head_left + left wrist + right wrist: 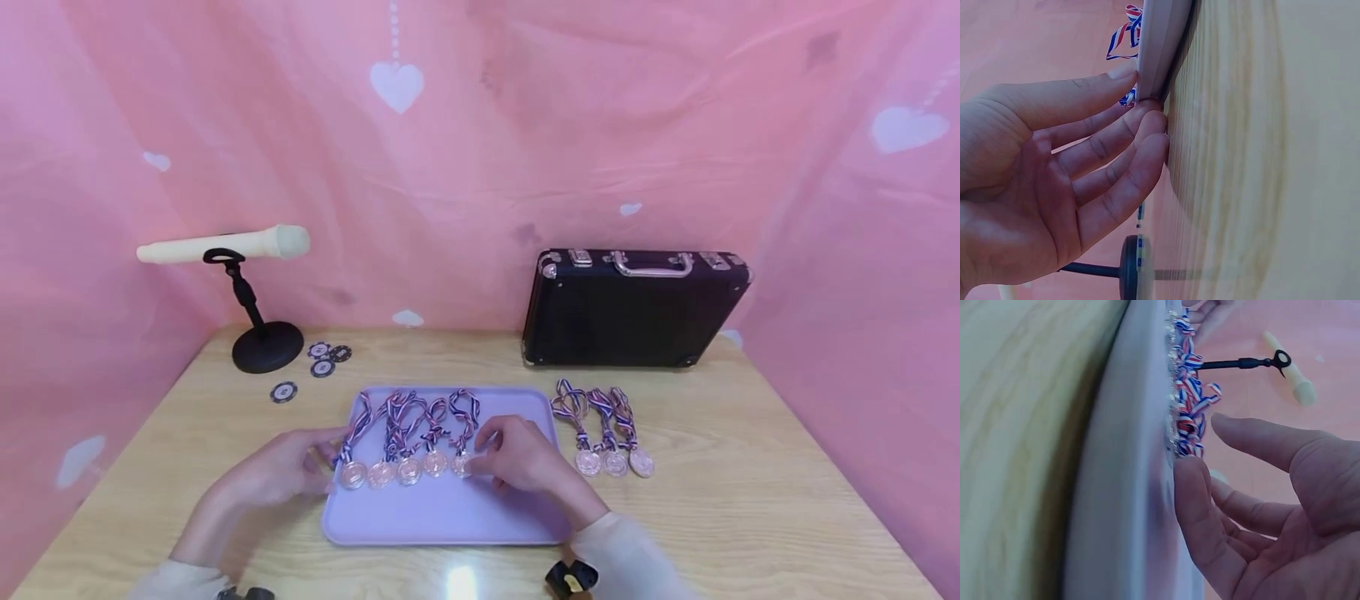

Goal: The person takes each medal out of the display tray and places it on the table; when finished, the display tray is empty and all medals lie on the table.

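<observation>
Touching the left edge of the lilac tray, the left grip is relaxed and spread, its thumb at the rim and its other fingers lightly bent, some fingertips low by the counter. Across the tray, the right grip is loosely bent with a gap between thumb and fingers—its tips are at the rightmost of the five tray medals, though whether they touch it cannot be told. Both forearms reach in from the near side, the right one crossing the tray's right edge. Inside the tray the five medals lie in a row, ribbons trailing toward the far rim. Three more medals lie on the counter just beside the tray's right edge—behind them stands a closed black case.
</observation>
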Tool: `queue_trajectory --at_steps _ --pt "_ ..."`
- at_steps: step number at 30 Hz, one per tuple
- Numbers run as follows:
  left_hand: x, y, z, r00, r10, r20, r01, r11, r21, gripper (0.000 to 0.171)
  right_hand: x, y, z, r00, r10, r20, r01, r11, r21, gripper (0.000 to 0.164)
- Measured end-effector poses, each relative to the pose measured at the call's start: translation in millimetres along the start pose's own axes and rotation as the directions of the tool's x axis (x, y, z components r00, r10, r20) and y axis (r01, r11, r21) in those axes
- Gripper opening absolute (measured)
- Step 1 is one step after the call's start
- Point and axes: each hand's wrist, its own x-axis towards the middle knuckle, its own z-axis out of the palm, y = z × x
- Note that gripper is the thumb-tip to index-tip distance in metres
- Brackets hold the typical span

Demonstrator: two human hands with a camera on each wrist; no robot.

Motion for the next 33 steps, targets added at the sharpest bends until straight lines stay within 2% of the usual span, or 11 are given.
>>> queue_trajectory --at_steps 7,14,22,33 --pt "1.9 4.3 -1.4 1.000 0.001 0.001 -0.001 1.000 0.013 0.080 5.3 -2.7 10.2 0.999 0.032 -0.016 -0.033 0.998 -0.060 0.037" --pt "0.9 4.8 0.4 1.000 -0.007 0.000 0.007 1.000 -0.010 0.080 7.7 -2.1 16.6 0.997 -0.029 -0.074 0.011 0.973 -0.231 0.035" --pt "-1.4 4.8 0.3 1.000 -0.030 -0.001 0.030 0.999 -0.026 0.082 4.5 1.6 16.9 0.998 -0.024 -0.050 0.017 0.992 -0.126 0.032" --pt "0.0 1.4 -1.3 1.000 0.015 0.005 -0.015 1.000 -0.024 0.080 -0.5 12.2 7.2 0.998 -0.058 -0.028 0.058 0.998 0.011 0.026"
